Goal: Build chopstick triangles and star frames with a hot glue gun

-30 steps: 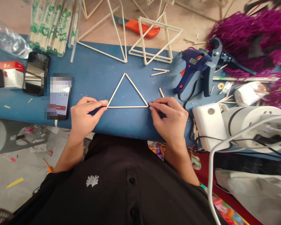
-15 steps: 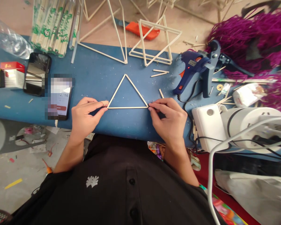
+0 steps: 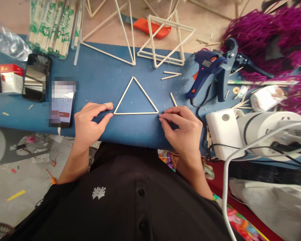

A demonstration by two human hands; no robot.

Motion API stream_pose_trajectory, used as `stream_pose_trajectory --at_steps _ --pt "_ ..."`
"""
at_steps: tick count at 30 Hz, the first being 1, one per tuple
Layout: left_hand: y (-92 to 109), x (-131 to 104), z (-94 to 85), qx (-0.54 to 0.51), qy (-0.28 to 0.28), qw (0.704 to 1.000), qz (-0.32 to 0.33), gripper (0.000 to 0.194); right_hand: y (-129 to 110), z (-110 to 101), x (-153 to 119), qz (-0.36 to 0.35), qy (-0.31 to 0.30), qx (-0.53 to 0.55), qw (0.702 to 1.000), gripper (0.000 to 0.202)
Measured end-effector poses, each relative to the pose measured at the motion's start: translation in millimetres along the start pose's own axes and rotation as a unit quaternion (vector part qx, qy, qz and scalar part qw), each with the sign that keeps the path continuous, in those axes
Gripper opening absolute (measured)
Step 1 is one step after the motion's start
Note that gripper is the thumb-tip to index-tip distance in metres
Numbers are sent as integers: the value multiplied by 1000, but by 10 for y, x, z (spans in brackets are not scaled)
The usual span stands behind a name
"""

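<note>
Flanking one three-stick triangle [image 3: 136, 113], left hand [image 3: 87, 123] slightly parted, right hand [image 3: 182, 130] pinched narrow; one glue gun [image 3: 200, 76] nearby

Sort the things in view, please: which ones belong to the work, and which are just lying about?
Seem to belong:
stick triangle, between left hand and right hand
loose sticks nearby
glue gun, red light on
wrapped chopsticks

Seem just lying about:
lit phone
red-and-white box
clear bottle
</note>
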State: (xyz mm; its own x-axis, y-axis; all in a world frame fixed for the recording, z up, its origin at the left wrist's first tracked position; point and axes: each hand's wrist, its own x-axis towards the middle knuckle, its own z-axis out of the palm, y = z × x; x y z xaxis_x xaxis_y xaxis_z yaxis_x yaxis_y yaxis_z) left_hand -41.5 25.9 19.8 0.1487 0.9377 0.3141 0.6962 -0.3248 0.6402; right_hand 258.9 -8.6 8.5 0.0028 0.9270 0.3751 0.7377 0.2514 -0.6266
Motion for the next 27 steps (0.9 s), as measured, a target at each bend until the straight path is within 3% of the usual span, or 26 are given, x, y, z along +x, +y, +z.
stream_pose_trajectory --at_steps 3,9,13,16,20,23,27 --pt "26 -14 7 -1 21 1000 -2 20 -3 -55 -11 -17 -14 1 1000 15" --pt "67 -61 15 63 72 995 15 17 -64 -297 -51 -3 -103 25 994 10" --pt "191 -120 86 98 86 985 114 16 -89 -323 -56 16 -44 23 999 20" --pt "318 -158 230 82 29 978 188 31 -32 -267 10 61 66 -21 996 19" --pt "448 -129 469 133 -86 963 218 68 203 -212 212 84 175 -103 976 26" --pt "521 -56 602 151 -154 951 222 90 454 -187 393 80 184 -102 974 41" --pt "593 21 693 159 -205 939 225 98 760 -131 578 85 145 -90 982 46"
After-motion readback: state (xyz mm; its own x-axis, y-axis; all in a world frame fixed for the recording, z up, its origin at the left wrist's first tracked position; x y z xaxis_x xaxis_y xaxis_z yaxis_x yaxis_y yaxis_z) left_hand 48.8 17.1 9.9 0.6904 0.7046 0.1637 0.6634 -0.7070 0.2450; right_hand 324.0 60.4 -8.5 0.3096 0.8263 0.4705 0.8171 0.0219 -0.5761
